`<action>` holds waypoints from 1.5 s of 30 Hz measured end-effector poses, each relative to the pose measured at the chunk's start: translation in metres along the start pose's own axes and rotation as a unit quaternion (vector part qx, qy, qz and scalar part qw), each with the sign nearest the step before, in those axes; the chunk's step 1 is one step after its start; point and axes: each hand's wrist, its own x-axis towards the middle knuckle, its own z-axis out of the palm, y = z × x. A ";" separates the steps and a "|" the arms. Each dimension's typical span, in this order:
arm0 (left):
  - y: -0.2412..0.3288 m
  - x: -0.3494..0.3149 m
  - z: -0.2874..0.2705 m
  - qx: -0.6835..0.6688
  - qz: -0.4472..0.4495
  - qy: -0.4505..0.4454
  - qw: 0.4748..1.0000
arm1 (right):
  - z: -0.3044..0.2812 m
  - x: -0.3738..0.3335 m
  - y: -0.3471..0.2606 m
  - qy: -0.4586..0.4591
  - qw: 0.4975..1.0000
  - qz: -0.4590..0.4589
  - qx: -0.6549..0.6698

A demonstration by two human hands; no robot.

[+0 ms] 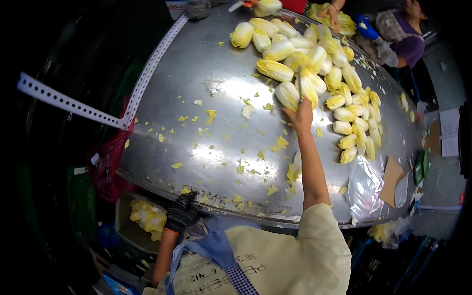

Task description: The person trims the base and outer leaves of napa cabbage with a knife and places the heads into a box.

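Note:
My bare right hand (301,117) reaches far over the metal table and is closed around what looks like a knife (300,86), its thin dark blade pointing away from me. Its fingers are also up against a pale yellow-white napa cabbage (287,96) at the near side of the pile. Another napa cabbage (310,83) lies just beyond, partly behind the blade. My left hand (182,212), in a dark striped glove with an orange cuff, rests at the table's near edge. Its fingers are too dark to make out clearly.
Many trimmed cabbages (351,113) cover the table's far and right parts. Leaf scraps (211,116) litter the metal surface (187,93). A perforated metal strip (152,64) borders the left. A bin of leaves (147,216) stands below; plastic bags (365,189) lie right. Co-workers' hands (334,17) are across.

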 end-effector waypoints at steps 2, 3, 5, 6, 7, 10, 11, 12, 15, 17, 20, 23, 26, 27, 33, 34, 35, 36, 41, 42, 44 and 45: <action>0.014 -0.010 -0.008 0.029 0.004 0.019 0.999 | 0.023 0.002 -0.005 -0.021 0.999 -0.031 0.009; 0.021 -0.013 -0.010 0.041 0.000 0.034 0.999 | 0.027 0.006 0.005 -0.035 0.997 -0.048 0.046; 0.005 -0.018 -0.004 -0.011 0.000 0.048 0.999 | 0.028 0.010 0.017 -0.076 0.990 -0.048 0.109; 0.004 -0.019 -0.002 0.003 0.003 0.057 0.998 | 0.022 0.009 0.020 -0.099 0.984 -0.036 0.141; 0.002 -0.022 -0.001 0.022 0.005 0.073 0.997 | 0.021 0.004 0.018 -0.123 0.976 -0.021 0.181; 0.007 -0.026 0.006 0.021 0.007 0.112 0.993 | 0.014 -0.032 0.027 -0.179 0.930 0.056 0.316; 0.005 -0.020 0.009 -0.046 0.012 0.116 0.992 | 0.013 -0.042 0.031 -0.197 0.918 0.087 0.334; 0.007 -0.015 0.014 -0.154 -0.020 0.107 0.982 | 0.015 -0.052 0.024 -0.213 0.878 0.083 0.421; 0.036 -0.022 -0.006 -0.280 -0.042 0.089 0.955 | 0.033 -0.094 -0.044 -0.279 0.872 0.060 0.396; 0.040 -0.023 -0.014 -0.385 -0.026 0.119 0.915 | 0.009 -0.154 -0.120 -0.283 0.794 -0.009 0.539; 0.027 -0.029 -0.016 -0.601 0.063 0.188 0.775 | 0.021 -0.205 -0.204 -0.406 0.795 -0.011 0.450; 0.013 -0.056 -0.028 -0.696 0.151 0.282 0.643 | 0.029 -0.275 -0.270 -0.496 0.723 -0.086 0.473; -0.011 -0.100 -0.048 -0.665 0.158 0.400 0.611 | -0.010 -0.329 -0.344 -0.591 0.669 -0.047 0.448; -0.020 -0.118 -0.055 -0.641 0.152 0.447 0.605 | -0.008 -0.340 -0.357 -0.603 0.657 -0.071 0.447; -0.089 -0.213 -0.088 -0.386 0.054 0.619 0.682 | 0.005 -0.402 -0.417 -0.701 0.559 -0.216 0.387; -0.099 -0.232 -0.089 -0.420 0.046 0.603 0.677 | 0.017 -0.405 -0.427 -0.711 0.564 -0.248 0.340; -0.111 -0.252 -0.092 -0.453 0.030 0.584 0.673 | 0.017 -0.417 -0.444 -0.674 0.537 -0.346 0.371; -0.128 -0.263 -0.085 -0.273 -0.024 0.618 0.737 | 0.005 -0.424 -0.457 -0.678 0.570 -0.349 0.307; -0.182 -0.301 -0.069 -0.451 -0.012 0.575 0.683 | -0.006 -0.473 -0.502 -0.552 0.536 -0.598 0.224; -0.194 -0.307 -0.064 -0.398 -0.042 0.566 0.720 | -0.005 -0.485 -0.508 -0.541 0.515 -0.624 0.228; -0.199 -0.331 -0.070 -0.247 -0.094 0.553 0.790 | 0.000 -0.504 -0.515 -0.527 0.498 -0.652 0.221; -0.213 -0.334 -0.067 -0.172 -0.108 0.546 0.813 | 0.003 -0.513 -0.517 -0.520 0.489 -0.665 0.220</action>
